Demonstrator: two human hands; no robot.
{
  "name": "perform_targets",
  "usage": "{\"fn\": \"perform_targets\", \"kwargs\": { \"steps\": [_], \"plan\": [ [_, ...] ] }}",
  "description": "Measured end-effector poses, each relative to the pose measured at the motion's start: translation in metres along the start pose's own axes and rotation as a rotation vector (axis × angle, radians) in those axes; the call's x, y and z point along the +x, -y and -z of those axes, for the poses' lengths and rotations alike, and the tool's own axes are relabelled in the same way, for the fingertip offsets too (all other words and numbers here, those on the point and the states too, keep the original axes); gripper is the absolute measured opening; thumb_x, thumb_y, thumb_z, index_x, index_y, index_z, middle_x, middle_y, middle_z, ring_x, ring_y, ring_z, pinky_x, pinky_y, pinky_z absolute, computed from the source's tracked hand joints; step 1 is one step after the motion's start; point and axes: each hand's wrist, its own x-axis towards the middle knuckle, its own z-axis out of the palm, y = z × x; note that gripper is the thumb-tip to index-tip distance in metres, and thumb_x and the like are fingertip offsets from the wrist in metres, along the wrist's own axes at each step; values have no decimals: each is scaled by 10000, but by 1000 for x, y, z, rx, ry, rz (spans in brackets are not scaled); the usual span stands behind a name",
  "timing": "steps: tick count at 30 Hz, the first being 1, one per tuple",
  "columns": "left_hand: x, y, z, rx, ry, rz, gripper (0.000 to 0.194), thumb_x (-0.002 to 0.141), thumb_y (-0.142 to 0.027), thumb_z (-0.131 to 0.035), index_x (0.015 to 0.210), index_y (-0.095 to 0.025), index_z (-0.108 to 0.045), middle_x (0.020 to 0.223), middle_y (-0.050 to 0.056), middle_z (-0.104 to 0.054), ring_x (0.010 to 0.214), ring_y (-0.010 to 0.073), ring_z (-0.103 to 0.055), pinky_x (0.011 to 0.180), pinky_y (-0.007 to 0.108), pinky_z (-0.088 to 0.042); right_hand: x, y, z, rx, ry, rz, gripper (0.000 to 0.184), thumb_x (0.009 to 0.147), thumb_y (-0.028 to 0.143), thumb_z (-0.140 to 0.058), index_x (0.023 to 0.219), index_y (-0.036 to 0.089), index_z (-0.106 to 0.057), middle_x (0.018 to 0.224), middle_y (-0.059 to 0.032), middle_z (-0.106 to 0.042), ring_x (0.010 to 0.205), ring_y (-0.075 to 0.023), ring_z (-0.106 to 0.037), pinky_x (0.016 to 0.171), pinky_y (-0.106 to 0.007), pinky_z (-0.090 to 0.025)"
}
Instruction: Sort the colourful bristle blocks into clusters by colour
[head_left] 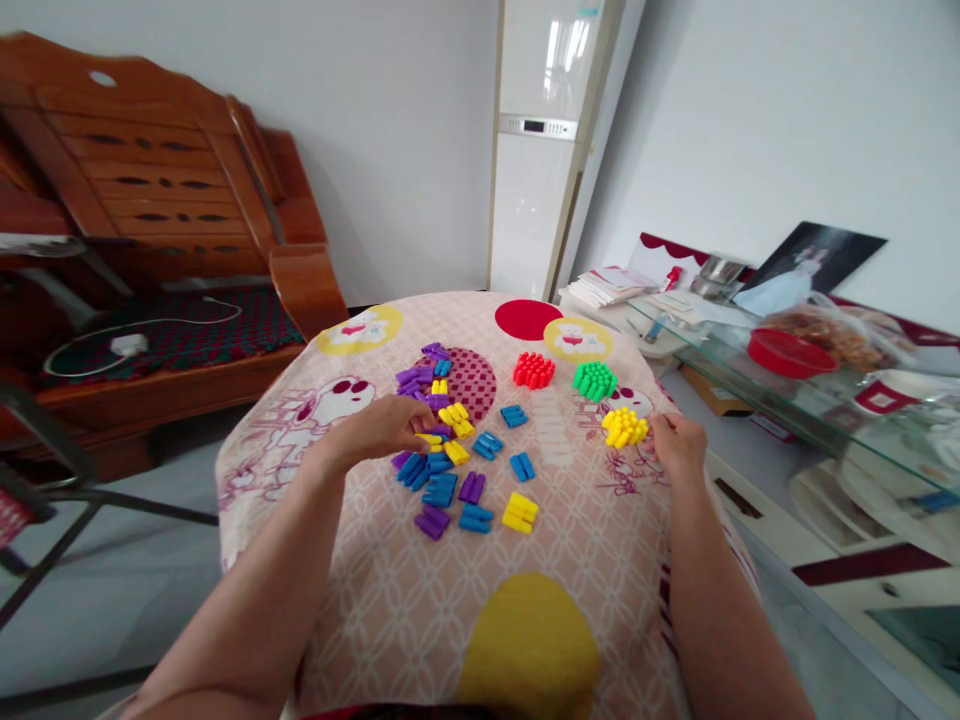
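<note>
My left hand (386, 425) reaches into a loose pile of plastic building blocks on the table's left half. Its fingertips are closed on a yellow block (430, 439). Around it lie purple blocks (416, 379), blue blocks (440, 489) and more yellow blocks (519, 512), some scattered toward the middle. My right hand (679, 445) is closed near the table's right edge, just right of a yellow block cluster (625, 428); whatever its fingers hold is hidden. Farther back stand a red block cluster (534, 370) and a green block cluster (595, 380).
A patterned cloth covers the round table (420, 610). Along the right runs a glass-topped cabinet (802, 400) with papers, a red bowl (791, 353) and bags. A wooden bench (172, 190) stands at the left, and a tall white air conditioner (534, 200) at the back.
</note>
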Motion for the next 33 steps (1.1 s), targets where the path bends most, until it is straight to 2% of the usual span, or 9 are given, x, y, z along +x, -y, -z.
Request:
{"fn": "perform_targets", "kwargs": {
  "steps": [6, 9, 12, 14, 18, 23, 28, 30, 33],
  "plan": [
    [10, 2, -10, -30, -7, -18, 223, 766, -374, -607, 818, -170, -680, 724, 16, -676, 667, 158, -587, 605, 243, -366, -1, 4, 1, -3, 6, -26, 346, 797, 401, -525, 783, 112, -715, 516, -59, -628, 408, -179, -570, 386, -260, -418],
    [18, 5, -8, -164, -37, -71, 268, 778, -408, -597, 848, -163, -680, 737, 18, -678, 668, 156, -598, 607, 243, -402, -2, 5, 2, -3, 6, -22, 342, 797, 395, -519, 775, 113, -711, 541, -66, -641, 414, -178, -573, 388, -260, -419],
    [29, -2, -7, -335, -84, -107, 306, 779, -437, -598, 900, -168, -680, 787, 20, -702, 704, 157, -625, 620, 234, -451, -4, 7, 2, -6, 5, -10, 355, 802, 400, -509, 783, 111, -714, 556, -72, -645, 420, -181, -576, 392, -261, -417],
    [39, -15, -7, -425, -84, -123, 302, 776, -433, -601, 900, -168, -676, 792, 17, -708, 704, 150, -634, 619, 227, -473, -4, 7, 2, -19, 1, 0, 374, 807, 407, -499, 796, 106, -722, 554, -78, -645, 427, -187, -579, 406, -270, -425],
    [67, -54, -17, -575, -13, -177, 248, 788, -367, -589, 889, -152, -660, 703, 0, -675, 611, 120, -622, 560, 204, -482, -2, 4, 1, -35, -1, 20, 397, 812, 413, -493, 821, 100, -736, 525, -77, -636, 440, -196, -583, 454, -285, -448],
    [120, -105, -49, -603, 55, -305, 177, 782, -207, -563, 879, -121, -682, 648, -6, -642, 530, 83, -582, 517, 171, -473, 1, 0, -2, -44, 6, 19, 379, 814, 415, -496, 764, 116, -724, 510, -70, -634, 461, -192, -594, 498, -278, -450],
    [169, -144, -82, -591, 114, -350, 241, 794, -147, -547, 970, -112, -709, 681, 8, -661, 552, 82, -593, 518, 161, -481, 4, -3, -4, -68, -5, 41, 364, 814, 414, -495, 703, 132, -697, 527, -70, -640, 503, -191, -611, 541, -276, -453],
    [180, -153, -92, -538, 90, -320, 249, 802, -128, -545, 980, -114, -718, 748, 28, -696, 609, 97, -622, 564, 181, -505, 5, -4, -4, -80, 1, 41, 367, 817, 415, -489, 689, 135, -689, 515, -68, -633, 502, -190, -605, 542, -277, -448],
    [187, -159, -104, -350, -52, -242, 244, 789, -84, -554, 948, -112, -737, 872, 67, -737, 774, 149, -669, 717, 239, -536, 4, -4, -5, -74, 5, 46, 363, 819, 406, -484, 687, 137, -689, 502, -64, -627, 501, -187, -602, 551, -276, -448]
  ]
}}
